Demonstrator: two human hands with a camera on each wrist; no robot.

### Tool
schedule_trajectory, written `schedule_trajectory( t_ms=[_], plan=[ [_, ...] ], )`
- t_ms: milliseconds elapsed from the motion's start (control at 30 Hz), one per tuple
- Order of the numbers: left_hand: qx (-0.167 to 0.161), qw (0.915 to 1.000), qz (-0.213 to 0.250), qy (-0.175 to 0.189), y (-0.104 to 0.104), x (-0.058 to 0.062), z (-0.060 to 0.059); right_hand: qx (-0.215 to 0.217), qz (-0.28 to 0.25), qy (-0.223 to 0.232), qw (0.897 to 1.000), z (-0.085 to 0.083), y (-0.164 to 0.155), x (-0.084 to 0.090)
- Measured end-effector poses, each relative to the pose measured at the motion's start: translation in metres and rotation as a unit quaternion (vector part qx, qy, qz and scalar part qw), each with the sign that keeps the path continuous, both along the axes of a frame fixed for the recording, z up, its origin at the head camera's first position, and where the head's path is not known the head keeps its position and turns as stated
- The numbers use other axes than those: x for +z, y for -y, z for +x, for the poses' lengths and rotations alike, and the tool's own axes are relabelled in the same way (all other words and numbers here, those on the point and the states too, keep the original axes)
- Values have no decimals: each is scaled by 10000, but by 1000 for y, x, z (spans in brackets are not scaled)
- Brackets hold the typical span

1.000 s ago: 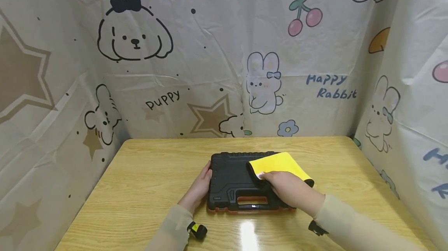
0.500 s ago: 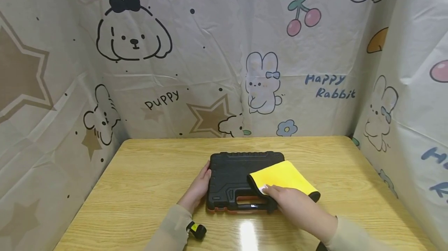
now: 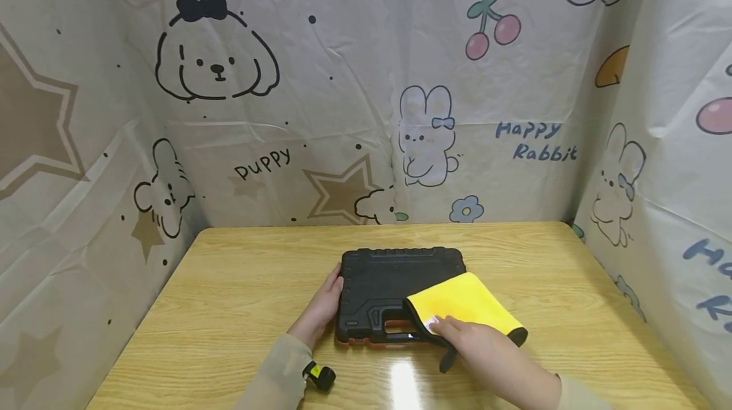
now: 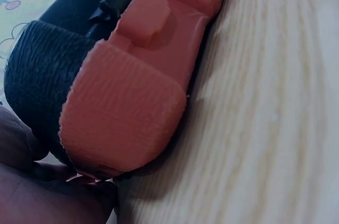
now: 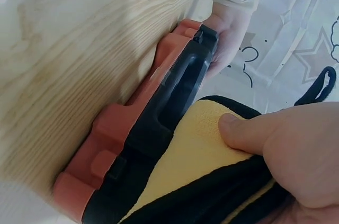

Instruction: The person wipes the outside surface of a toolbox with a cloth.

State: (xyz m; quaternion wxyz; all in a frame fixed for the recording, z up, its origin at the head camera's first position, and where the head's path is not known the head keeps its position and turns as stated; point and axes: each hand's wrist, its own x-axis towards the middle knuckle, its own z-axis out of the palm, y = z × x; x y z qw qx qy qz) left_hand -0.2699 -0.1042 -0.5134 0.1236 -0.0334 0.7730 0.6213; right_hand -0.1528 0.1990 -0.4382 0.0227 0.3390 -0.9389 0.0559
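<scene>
A black tool case point(image 3: 394, 276) with an orange-red base point(image 4: 122, 107) lies flat on the wooden table, its carry handle facing the near side. At its left edge, my left hand point(image 3: 318, 308) holds it by the side wall. My right hand point(image 3: 486, 349) grips a folded yellow cleaning cloth point(image 3: 457, 299) with a black underside, thumb on the yellow face beside a small white label. The cloth lies over the case's near right corner and partly hides the handle. From its edge hangs a black loop point(image 5: 320, 86). The fingers under the cloth are hidden.
The wooden table point(image 3: 246, 289) extends around the case on all sides. A patterned fabric curtain point(image 3: 320, 92) encloses its back and both sides. Each forearm has a light sleeve; a black wrist camera point(image 3: 321, 377) shows on the left one.
My right hand has drawn the cloth across the lid toward the near edge and slightly right, uncovering the far right corner. My left hand stays on the case, which has not moved.
</scene>
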Motion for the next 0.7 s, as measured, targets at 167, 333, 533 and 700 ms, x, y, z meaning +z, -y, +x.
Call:
schedule_trajectory(
  t_ms=[167, 333, 533, 700],
  plan=[
    [-38, 10000, 43, 63, 0, -2, -2, 67, -14, -131, 9999, 4, -2, -1],
    [-31, 9999, 103, 105, 1, -4, -3, -16, -127, 68, 9999, -1, -2, 0],
    [-18, 9999, 108, 67, 1, -3, -2, -117, -277, 123, 9995, -9, -1, 3],
    [-15, 9999, 106, -6, 0, -1, -1, -208, -319, 85, 9992, -18, 1, 5]
  ],
)
